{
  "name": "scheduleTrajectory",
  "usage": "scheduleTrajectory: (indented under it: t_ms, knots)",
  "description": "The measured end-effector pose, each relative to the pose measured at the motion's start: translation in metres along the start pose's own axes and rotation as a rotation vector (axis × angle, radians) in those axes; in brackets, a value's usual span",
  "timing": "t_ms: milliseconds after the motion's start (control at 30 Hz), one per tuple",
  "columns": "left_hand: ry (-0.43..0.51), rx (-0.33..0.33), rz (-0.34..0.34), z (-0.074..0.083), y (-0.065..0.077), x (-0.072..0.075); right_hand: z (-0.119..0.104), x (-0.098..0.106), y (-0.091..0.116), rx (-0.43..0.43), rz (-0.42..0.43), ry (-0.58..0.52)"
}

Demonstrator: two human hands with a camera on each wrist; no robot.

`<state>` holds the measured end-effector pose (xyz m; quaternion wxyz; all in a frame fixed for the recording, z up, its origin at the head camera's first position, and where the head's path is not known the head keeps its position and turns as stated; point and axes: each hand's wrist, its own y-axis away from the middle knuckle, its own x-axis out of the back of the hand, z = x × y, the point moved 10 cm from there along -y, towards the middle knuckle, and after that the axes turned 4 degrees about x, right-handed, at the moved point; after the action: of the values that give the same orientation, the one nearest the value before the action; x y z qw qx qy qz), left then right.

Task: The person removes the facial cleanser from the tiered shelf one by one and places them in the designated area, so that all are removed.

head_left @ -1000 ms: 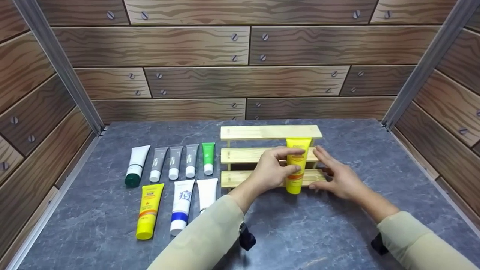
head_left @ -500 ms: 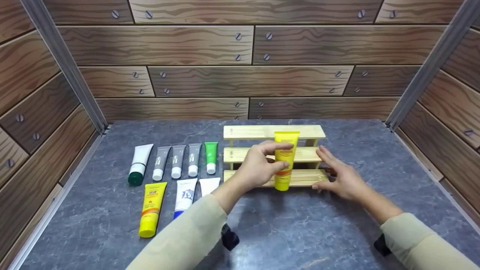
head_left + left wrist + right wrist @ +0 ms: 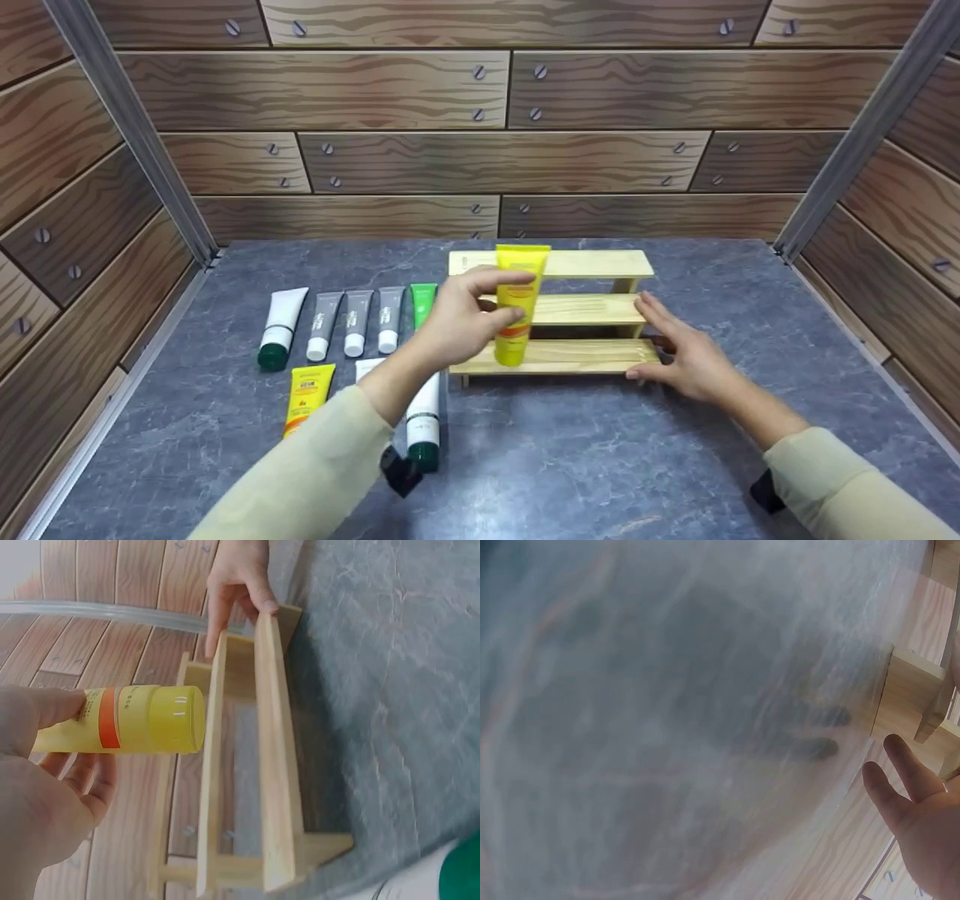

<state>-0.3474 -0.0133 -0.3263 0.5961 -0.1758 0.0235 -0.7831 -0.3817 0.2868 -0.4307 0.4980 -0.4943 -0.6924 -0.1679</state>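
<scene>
In the head view my left hand (image 3: 465, 319) pinches an upright yellow squeeze tube (image 3: 517, 330), its cap downward, between thumb and fingers. The tube hovers in front of the left part of a three-step wooden display rack (image 3: 570, 356). In the left wrist view, the tube's yellow cap (image 3: 176, 720) is apart from the rack's steps. My right hand (image 3: 690, 360) rests against the rack's right end, thumb at the bottom step and a finger by the middle one. Two of its fingers (image 3: 907, 765) look straight in the right wrist view.
Left of the rack lie several tubes: a white one with green cap (image 3: 281, 330), grey ones (image 3: 358, 322), a green one (image 3: 424, 304), a yellow one (image 3: 307, 394) and another white one (image 3: 424, 420). My left arm partly covers the lower row. Wood-patterned walls (image 3: 315, 94) enclose the table.
My left hand has carried the yellow tube leftward and slightly up along the rack's front. The left sleeve now covers more of the lower row. My right hand has stayed at the rack's right end.
</scene>
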Motion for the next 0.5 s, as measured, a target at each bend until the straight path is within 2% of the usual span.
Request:
scheduleTrajectory:
  t_ms: [167, 367, 500]
  knots:
    - [0.046, 0.017, 0.003, 0.004, 0.007, 0.019, 0.0, 0.0, 0.0, 0.001, 0.0, 0.004]
    - [-0.019, -0.07, 0.05, 0.015, 0.014, 0.045, 0.001, 0.0, 0.0, -0.007, -0.004, 0.003]
    - [-0.054, -0.07, 0.081, 0.017, 0.018, 0.061, 0.001, 0.0, 0.0, -0.015, -0.006, 0.003]
